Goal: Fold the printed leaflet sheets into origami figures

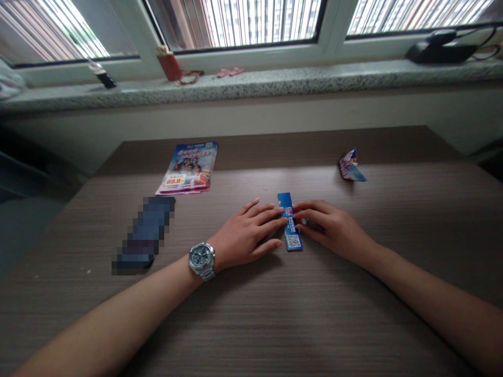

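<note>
Your left hand and right hand, fingers apart, touch opposite long sides of the narrow blue paper strip, nearer and right of the stack of glossy blue-and-pink flyers; press evenly, keeping edges aligned.

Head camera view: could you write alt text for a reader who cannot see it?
A person's left hand and right hand touch a narrow blue printed strip on a brown table. Leaflets and a pixelated dark object lie to the left; a creased colourful paper sits beyond the right hand.
</note>
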A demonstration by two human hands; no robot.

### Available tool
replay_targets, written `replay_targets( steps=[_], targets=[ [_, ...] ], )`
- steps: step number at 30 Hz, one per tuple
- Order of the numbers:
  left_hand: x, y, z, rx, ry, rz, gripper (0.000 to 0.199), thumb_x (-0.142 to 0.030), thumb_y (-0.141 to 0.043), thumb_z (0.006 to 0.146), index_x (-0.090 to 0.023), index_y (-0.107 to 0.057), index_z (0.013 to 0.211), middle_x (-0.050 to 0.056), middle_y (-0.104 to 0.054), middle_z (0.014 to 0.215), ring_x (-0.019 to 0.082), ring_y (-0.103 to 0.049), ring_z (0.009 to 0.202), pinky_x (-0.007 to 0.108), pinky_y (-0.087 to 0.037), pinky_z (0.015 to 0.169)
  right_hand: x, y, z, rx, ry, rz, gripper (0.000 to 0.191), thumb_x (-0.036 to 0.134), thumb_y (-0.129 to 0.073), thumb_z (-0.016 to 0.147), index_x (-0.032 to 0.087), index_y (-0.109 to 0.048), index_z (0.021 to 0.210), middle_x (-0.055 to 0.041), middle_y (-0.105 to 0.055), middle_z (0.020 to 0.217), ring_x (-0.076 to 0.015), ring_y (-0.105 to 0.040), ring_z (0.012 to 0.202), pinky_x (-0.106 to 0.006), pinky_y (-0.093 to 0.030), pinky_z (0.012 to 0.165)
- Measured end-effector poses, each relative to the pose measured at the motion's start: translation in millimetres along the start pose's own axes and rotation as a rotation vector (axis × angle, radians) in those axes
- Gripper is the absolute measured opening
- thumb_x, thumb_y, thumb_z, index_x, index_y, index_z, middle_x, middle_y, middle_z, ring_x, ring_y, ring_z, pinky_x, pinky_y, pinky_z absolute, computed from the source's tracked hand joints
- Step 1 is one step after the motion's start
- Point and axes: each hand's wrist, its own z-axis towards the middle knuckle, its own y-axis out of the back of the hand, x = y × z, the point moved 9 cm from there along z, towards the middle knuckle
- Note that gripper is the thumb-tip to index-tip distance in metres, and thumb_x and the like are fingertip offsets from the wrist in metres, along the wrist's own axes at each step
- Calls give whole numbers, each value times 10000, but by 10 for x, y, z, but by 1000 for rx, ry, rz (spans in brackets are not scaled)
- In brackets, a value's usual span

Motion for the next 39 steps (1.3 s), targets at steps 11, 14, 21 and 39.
replay_targets(
  steps=[11,14,21,39],
  targets=[
    [28,3,12,-7,2,-24,488,-445,-434,1040,-280,-453,1499,48,-464,1553,241,-388,1457,499,-204,1257,40,15,22,-45,13,-22,121,249,-593,968,240,-690,1039,-86,-704,1108,-241,-652,1033,-413,-544,896],
    [26,12,16,-16,2,-31,479,-439,-434,1041,-283,-460,1493,49,-474,1546,237,-395,1453,497,-204,1257,51,-12,33,-35,16,-13,103,257,-611,955,245,-701,1004,-82,-706,1064,-245,-651,1004,-412,-547,872],
    [52,-31,15,-5,9,-8,529,-457,-430,1038,-262,-397,1529,43,-444,1568,237,-361,1474,498,-170,1268,28,-33,36,-31,16,-18,116,273,-649,937,246,-695,1039,-89,-702,1099,-252,-651,1023,-421,-555,871],
    [155,-23,19,-19,78,22,518,-499,-381,1048,-295,-403,1523,11,-399,1597,252,-281,1514,523,-133,1258,76,-84,-12,15,56,-88,367,318,-656,939,252,-668,1300,-97,-672,1342,-275,-612,1254,-475,-536,1042]
  ],
)
